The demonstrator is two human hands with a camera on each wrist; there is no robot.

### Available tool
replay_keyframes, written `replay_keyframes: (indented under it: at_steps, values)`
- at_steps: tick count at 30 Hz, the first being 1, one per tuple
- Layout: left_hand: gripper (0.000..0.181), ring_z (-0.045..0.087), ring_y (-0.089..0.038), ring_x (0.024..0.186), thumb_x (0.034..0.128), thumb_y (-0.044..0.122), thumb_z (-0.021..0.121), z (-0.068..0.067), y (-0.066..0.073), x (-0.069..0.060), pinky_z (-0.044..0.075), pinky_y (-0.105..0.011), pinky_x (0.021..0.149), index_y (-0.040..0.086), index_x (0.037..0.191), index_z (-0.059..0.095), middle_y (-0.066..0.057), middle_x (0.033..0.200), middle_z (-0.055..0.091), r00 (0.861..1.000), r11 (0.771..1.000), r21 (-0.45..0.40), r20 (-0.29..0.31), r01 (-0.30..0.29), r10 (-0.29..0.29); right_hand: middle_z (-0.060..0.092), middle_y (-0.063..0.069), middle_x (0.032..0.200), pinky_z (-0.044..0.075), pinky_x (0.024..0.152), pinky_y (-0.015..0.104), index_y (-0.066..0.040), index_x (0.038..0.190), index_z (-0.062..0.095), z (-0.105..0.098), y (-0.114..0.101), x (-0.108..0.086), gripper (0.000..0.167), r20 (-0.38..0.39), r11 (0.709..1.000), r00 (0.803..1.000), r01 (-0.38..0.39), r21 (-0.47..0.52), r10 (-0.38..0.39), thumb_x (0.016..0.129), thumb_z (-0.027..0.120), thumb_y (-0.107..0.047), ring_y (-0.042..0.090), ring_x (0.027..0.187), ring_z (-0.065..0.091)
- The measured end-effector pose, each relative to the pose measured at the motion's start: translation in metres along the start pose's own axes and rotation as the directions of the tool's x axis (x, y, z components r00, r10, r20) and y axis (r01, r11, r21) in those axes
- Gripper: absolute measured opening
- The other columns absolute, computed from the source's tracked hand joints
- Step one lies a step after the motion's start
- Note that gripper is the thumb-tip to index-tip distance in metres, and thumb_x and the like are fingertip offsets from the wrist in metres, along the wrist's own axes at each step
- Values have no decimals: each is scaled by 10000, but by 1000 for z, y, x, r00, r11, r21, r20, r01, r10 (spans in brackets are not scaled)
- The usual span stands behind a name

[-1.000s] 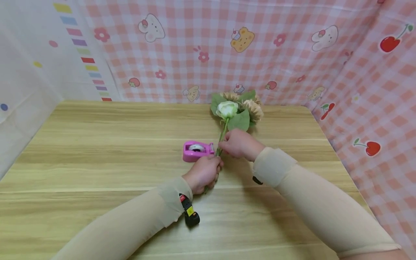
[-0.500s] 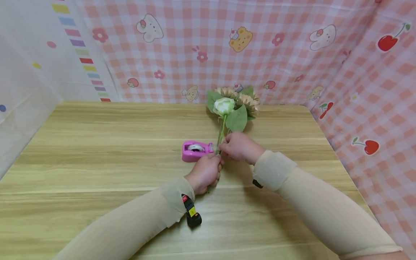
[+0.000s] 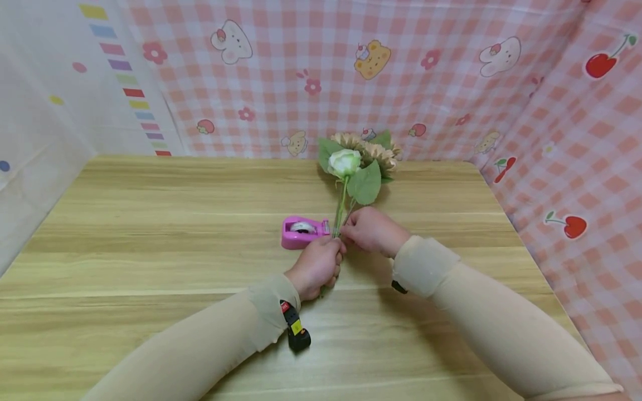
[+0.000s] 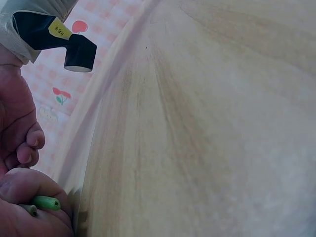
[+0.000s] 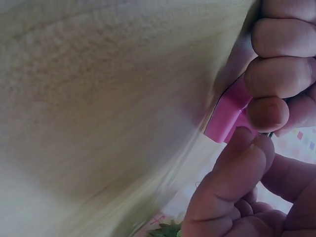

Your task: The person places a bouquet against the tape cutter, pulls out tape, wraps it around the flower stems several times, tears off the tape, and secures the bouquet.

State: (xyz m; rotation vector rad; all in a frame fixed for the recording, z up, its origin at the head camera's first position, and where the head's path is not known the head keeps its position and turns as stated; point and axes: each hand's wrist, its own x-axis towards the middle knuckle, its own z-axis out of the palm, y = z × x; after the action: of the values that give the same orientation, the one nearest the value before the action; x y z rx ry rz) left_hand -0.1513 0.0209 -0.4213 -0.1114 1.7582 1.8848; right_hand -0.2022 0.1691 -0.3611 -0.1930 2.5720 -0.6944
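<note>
My left hand (image 3: 316,267) grips a bundle of green stems (image 3: 341,209) below the flowers; in the left wrist view, cut stem ends (image 4: 47,202) poke out of its curled fingers (image 4: 29,185). The bundle carries a white-green rose (image 3: 344,162), beige blooms (image 3: 379,155) and broad leaves (image 3: 364,182). My right hand (image 3: 373,229) is beside the stems, just above the left one. Its thumb and forefinger are pinched together (image 5: 254,148) on what looks like clear tape, mostly hidden. A pink tape dispenser (image 3: 297,239) stands directly left of the stems.
The wooden table (image 3: 150,234) extends around both forearms. Pink checked cloth (image 3: 281,72) hangs behind its back edge, and more cloth (image 3: 607,184) runs along the right side. White cloth (image 3: 35,111) hangs at the left.
The flower heads have shifted slightly left and back. The right fingertips have moved slightly toward me and right, and the strip seen between dispenser and fingers is no longer distinct.
</note>
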Motion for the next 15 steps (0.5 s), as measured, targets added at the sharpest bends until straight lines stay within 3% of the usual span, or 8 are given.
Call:
replay_keyframes:
  at_steps: [15]
  values:
    - [285,319,-85,501,1129,211,318,1,-1,-1,290,-213,413,17,1164,524,44,702,402,1000,1000,-16,8,-10,10,527,-36,587,407,529,225,-49,820,668,1,5,-2,312,17,997,1000,0,78,-1,1051,638,-257,97,549,487]
